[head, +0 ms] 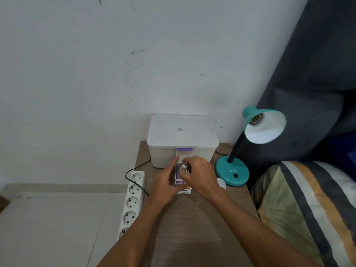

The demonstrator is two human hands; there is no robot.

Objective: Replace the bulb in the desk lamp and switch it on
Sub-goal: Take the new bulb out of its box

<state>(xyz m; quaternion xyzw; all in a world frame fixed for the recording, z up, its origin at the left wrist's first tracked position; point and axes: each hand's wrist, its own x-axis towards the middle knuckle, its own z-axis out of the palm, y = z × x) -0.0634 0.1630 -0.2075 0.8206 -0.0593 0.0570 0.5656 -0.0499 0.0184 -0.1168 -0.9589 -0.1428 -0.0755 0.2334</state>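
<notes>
Standing against a white wall, wooden table bears teal lamp.

Left arm: I see it bare, reaching forward from the lower edge.
Left hand: fingers curled in a grasp, index finger extended forward.
Right arm: bare, coming in diagonally from the lower right.
Right hand: palm down, fingertips pinched together, just beside the left hand.
Hands: touching, thumbs inward.

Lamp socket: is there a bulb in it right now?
Empty. The bare threaded socket shows inside the teal lamp shade, with no bulb in it and no light from it.
</notes>
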